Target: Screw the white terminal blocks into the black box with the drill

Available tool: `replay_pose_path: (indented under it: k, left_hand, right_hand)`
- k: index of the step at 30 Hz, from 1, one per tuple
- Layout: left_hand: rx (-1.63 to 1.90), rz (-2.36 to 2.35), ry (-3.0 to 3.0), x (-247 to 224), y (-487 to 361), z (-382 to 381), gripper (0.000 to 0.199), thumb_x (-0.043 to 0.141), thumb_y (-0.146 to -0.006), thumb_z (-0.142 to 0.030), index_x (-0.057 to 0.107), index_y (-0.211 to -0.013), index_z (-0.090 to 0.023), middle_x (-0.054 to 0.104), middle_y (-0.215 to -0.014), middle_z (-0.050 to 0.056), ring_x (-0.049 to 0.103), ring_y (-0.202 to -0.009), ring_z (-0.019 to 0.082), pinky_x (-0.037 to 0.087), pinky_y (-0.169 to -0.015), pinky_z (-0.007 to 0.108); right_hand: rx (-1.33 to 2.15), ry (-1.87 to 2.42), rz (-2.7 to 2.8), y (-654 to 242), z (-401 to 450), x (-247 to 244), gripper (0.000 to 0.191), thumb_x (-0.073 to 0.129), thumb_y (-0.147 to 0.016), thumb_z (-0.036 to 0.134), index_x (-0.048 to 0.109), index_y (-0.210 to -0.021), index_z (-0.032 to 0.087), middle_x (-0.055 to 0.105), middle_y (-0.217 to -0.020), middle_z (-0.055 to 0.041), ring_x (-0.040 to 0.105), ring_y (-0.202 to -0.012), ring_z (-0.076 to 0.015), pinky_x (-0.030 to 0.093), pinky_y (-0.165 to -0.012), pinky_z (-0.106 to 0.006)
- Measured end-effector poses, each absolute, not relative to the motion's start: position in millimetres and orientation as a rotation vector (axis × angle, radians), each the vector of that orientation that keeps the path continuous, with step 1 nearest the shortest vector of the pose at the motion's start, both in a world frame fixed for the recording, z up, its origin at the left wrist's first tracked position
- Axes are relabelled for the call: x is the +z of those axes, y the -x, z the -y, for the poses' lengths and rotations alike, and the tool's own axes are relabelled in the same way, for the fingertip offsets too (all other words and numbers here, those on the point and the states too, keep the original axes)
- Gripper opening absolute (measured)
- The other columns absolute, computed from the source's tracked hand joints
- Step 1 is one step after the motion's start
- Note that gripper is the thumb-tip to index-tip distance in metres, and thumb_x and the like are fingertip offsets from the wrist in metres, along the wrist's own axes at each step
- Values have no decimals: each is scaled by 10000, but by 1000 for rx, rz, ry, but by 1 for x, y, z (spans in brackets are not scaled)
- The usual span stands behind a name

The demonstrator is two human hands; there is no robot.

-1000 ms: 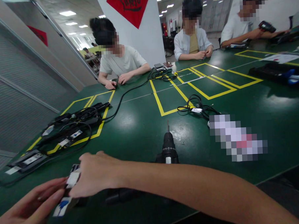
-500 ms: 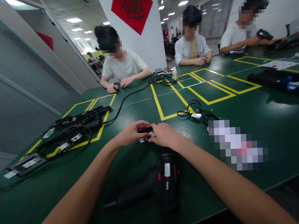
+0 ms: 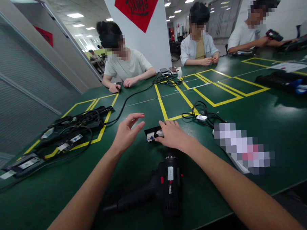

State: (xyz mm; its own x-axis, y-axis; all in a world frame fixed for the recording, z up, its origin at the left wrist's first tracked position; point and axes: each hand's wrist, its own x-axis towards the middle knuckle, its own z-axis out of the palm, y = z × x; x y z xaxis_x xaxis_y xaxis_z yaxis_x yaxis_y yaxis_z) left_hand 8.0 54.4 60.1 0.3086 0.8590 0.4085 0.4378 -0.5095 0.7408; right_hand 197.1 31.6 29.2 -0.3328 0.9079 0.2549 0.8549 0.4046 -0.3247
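Note:
My left hand (image 3: 127, 131) hovers with its fingers apart and nothing in it, just left of a small black block with white labels (image 3: 151, 135). The thumb and fingers of my right hand (image 3: 173, 135) grip the right end of this block, low over the green table. Part of the block is hidden under the fingers. Nearer to me, between my forearms, a black cordless drill (image 3: 169, 189) lies on its side. Its handle points left, and its chuck end reaches toward my right hand.
Black devices with cables (image 3: 73, 132) lie at the left on the green table (image 3: 135, 170). A cable coil (image 3: 201, 113) and a partly blurred white power strip (image 3: 236, 158) lie at the right. Yellow tape (image 3: 165, 104) marks the table. Several people (image 3: 128, 65) sit across.
My left hand has let go of the small black block and moved up and left, its fingers opening. My right hand stays on the block, whose labels now show more.

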Motion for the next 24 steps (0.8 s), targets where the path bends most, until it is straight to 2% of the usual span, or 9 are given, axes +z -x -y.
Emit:
replay_pose_path:
  k: [3,5,6,8,9,10,15,19,24]
  left_hand:
    - [1028,-1292,-2238,79,-6,-13,214,495,-869,-316,578,-1031,-202,580,-1149,71,527,-1114,218,390,-1009,402]
    - [633,-1327,-2311,86,-4,24,282,481,-876,-352,544,-1130,-249,556,-1208,61,516,-1131,229,396,-1001,415]
    - [375,-1311,-2309,87,-3,43,383,517,-852,-386,486,-1222,-288,505,-1295,52,491,-1171,240,384,-1014,427]
    - [-31,-1274,-2271,82,1,75,761,678,-695,-486,325,-1357,-358,382,-1425,36,451,-1223,282,374,-1028,457]
    - [-125,-1291,-2257,78,2,86,899,721,-635,-500,253,-1391,-370,353,-1447,37,431,-1242,295,364,-1036,465]
    - [-157,-1326,-2259,74,3,95,949,730,-623,-490,208,-1407,-370,343,-1454,41,417,-1255,298,358,-1040,465]
    - [-99,-1387,-2300,58,-7,101,791,650,-706,-386,268,-1395,-307,497,-1334,77,489,-1191,293,394,-991,460]
    - [-91,-1312,-2305,60,-12,99,762,600,-705,-269,271,-1393,-278,515,-1328,71,521,-1161,269,417,-971,427]
    - [-169,-1305,-2426,58,-7,118,747,566,-648,-182,356,-1355,-300,562,-1279,52,548,-1127,265,438,-959,425]
  right_hand:
    - [217,1469,2240,-196,-34,29,593,489,-839,517,469,-1274,113,565,-1156,-184,483,-1121,-330,369,-917,-460]
    - [238,1433,2236,-196,-37,28,512,441,-878,487,505,-1246,137,577,-1149,-163,493,-1116,-301,368,-926,-433]
    - [249,1418,2244,-196,-39,27,463,430,-893,458,528,-1225,150,585,-1143,-150,501,-1110,-286,366,-931,-419]
    - [277,1394,2266,-196,-42,25,381,421,-911,402,572,-1175,172,604,-1128,-127,521,-1092,-259,365,-934,-395]
    - [290,1388,2267,-196,-43,24,355,412,-920,381,591,-1150,179,614,-1117,-118,532,-1082,-250,366,-933,-385]
    - [302,1386,2259,-196,-44,23,341,401,-926,366,606,-1129,183,623,-1107,-112,541,-1074,-243,369,-930,-377]
    - [324,1378,2225,-198,-45,21,333,382,-938,344,622,-1111,193,643,-1097,-103,563,-1059,-229,386,-910,-355]
    - [335,1385,2190,-199,-48,23,401,344,-946,399,595,-1153,165,646,-1110,-122,569,-1065,-234,410,-883,-343]
    - [367,1400,1940,-210,-52,41,414,299,-956,393,632,-1045,164,688,-1013,-105,617,-973,-209,445,-812,-308]
